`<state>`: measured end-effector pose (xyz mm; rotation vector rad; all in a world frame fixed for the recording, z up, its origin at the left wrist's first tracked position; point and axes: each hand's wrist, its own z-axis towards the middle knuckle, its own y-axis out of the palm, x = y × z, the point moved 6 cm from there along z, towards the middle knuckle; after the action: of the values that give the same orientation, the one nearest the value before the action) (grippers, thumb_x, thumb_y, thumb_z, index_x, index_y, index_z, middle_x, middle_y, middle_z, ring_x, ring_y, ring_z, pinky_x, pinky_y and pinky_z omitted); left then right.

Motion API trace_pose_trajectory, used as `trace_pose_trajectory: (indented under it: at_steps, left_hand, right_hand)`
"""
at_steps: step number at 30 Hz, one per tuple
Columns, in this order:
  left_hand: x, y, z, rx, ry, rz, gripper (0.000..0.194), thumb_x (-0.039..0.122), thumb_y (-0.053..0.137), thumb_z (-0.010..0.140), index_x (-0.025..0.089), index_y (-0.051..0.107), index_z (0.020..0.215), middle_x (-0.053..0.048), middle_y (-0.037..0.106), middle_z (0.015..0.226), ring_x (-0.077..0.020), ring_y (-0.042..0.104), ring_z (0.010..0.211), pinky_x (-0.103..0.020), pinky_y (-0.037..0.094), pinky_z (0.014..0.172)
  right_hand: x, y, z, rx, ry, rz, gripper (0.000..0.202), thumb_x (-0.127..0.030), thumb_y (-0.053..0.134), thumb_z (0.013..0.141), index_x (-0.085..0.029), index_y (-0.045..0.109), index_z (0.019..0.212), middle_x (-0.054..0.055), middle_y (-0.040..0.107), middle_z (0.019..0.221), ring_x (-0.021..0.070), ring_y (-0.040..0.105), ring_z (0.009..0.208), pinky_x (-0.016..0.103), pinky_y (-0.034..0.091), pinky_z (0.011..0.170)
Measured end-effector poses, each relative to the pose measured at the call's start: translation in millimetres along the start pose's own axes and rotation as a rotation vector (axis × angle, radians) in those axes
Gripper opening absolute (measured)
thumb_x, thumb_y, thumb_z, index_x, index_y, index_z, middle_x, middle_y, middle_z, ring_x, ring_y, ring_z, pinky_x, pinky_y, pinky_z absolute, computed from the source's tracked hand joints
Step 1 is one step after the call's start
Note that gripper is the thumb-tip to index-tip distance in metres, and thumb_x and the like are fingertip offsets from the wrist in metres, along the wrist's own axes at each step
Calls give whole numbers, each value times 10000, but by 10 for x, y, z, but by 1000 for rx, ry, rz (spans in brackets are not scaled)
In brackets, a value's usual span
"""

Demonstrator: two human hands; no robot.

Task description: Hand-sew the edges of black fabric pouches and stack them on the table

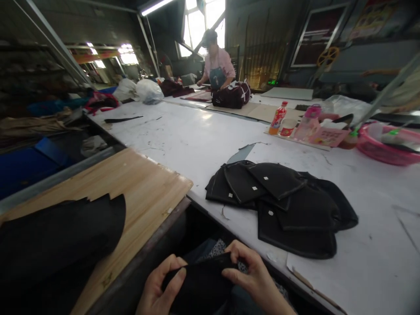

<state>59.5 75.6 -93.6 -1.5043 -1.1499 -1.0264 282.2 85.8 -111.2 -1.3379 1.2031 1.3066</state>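
Lower centre of frame: left hand and right hand both grasp a black piece, thumbs on the near side and bent fingers along its upper edge. Grip: pinched at both upper ends of the piece, which hangs above the person's lap, in front of the near edge of the white table. Lower part of the piece runs out of frame.

Step in hand (judged): handling one piece by its edge, the span between the hands drawn fairly straight. Whether a seam or fold lies there cannot be told; the cloth is too dark.

Right of centre: a fanned pile of black pieces lies on the table, overlapping, several with small pale marks. Lower left: dark sheets with a stepped edge lie on a wooden board.

Next move (judged): calls for both pinches to keep the edge taut and level, or one to ease off while the other takes the load. Slack could let the edge curl or slip from under a thumb.
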Motion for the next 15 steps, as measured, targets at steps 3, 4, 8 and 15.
trace_pose_trajectory:
  at_steps: [3, 4, 8, 15]
  left_hand:
    - [-12, -17, 3, 13, 44, -15, 338, 503, 605, 896, 196, 637, 760, -13, 539, 718, -166, 503, 664, -237, 449, 610]
    - [-7, -22, 5, 12, 65, -20, 332, 482, 599, 908, 192, 621, 749, -9, 527, 715, -158, 483, 658, -234, 430, 606]
    - [30, -39, 0, -26, 117, -46, 317, 409, 576, 945, 185, 562, 722, -4, 528, 740, -145, 454, 663, -245, 394, 619]
    - [-19, -126, -78, 46, 108, -88, 240, 362, 611, 929, 179, 604, 774, 4, 529, 727, -139, 442, 655, -254, 361, 610]
  right_hand:
    - [-28, -26, 5, 9, -73, -88, 320, -258, 773, 765, -208, 470, 674, 32, 606, 881, 210, 539, 845, 295, 422, 766]
    - [-36, -34, 4, 8, -88, -112, 315, -251, 773, 773, -208, 476, 678, 34, 612, 887, 211, 549, 851, 297, 426, 771]
    - [-42, -46, -5, -40, -53, -146, 281, -262, 762, 806, -207, 502, 714, 33, 632, 908, 209, 576, 890, 295, 440, 793]
    - [-25, -23, -30, -63, 5, -131, 200, -284, 742, 829, -205, 568, 770, 42, 655, 931, 235, 603, 1007, 324, 457, 861]
